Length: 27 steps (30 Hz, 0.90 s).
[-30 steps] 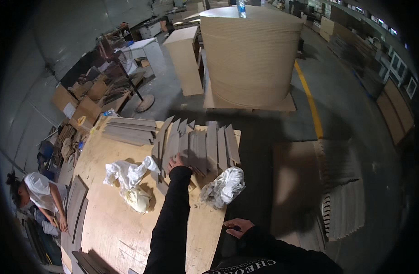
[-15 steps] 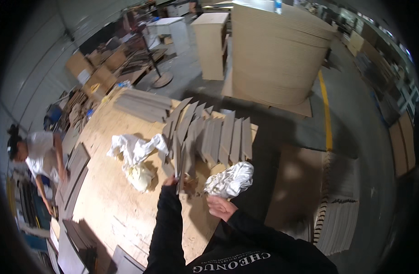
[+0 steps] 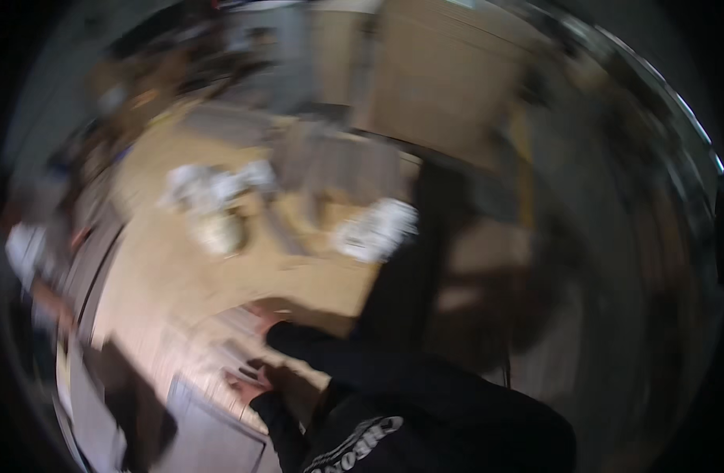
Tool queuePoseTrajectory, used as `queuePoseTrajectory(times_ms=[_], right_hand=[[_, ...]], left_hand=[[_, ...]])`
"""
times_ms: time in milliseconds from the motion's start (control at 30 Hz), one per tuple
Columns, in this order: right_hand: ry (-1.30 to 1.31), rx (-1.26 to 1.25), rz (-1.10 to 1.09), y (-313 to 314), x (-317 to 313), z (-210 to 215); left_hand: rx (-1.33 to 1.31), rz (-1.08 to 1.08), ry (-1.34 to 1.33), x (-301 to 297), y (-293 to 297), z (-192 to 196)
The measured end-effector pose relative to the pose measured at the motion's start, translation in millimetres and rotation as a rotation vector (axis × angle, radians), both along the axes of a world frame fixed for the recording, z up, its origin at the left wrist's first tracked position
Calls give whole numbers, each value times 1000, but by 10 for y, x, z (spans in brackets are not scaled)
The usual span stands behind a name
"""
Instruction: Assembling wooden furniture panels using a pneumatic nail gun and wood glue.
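Note:
The picture is heavily motion-blurred. My left hand [image 3: 243, 382] and my right hand [image 3: 261, 317], both in black sleeves, are low over the near end of a wooden tabletop [image 3: 173, 268], close to pale sheets lying there. Whether either hand holds anything is lost in the blur. Farther along the table lie a white crumpled cloth [image 3: 208, 183], a yellowish lump [image 3: 217, 232], a white bundle [image 3: 375, 229] and a row of grey cardboard pieces [image 3: 338, 162].
A person in a white top [image 3: 23, 252] is at the table's left side. A big tan stack of boards [image 3: 448, 87] stands beyond the table. Grey flat panels [image 3: 212, 437] lie by the near left corner. Dark floor spreads to the right.
The view has swung down and blurred. Both my hands have pulled back from the grey cardboard pieces and white bundle to the near end of the table.

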State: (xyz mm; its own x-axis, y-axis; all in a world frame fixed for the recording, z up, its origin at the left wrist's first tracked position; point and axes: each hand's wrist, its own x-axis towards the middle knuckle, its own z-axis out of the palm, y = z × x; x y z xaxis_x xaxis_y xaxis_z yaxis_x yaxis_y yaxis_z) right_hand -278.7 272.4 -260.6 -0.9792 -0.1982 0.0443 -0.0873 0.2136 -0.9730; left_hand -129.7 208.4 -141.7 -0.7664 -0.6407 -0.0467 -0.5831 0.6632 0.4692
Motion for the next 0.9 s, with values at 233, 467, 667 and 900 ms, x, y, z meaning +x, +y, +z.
queuePoseTrajectory(times_ms=[233, 467, 667, 900], right_hand=[[180, 420, -35, -47, 706, 1405], [181, 103, -526, 1819, 1917, 1370], [-604, 274, -1055, 2781, 4477, 469], [-1082, -71, -1524, 2799, 6314, 464]], left_hand=[[-672, -135, -352, 141, -620, -412], [-508, -996, 574, -128, -141, 4], [210, -1506, 248, 240, 1504, 20], [610, -1619, -106, 1276, 2309, -906]])
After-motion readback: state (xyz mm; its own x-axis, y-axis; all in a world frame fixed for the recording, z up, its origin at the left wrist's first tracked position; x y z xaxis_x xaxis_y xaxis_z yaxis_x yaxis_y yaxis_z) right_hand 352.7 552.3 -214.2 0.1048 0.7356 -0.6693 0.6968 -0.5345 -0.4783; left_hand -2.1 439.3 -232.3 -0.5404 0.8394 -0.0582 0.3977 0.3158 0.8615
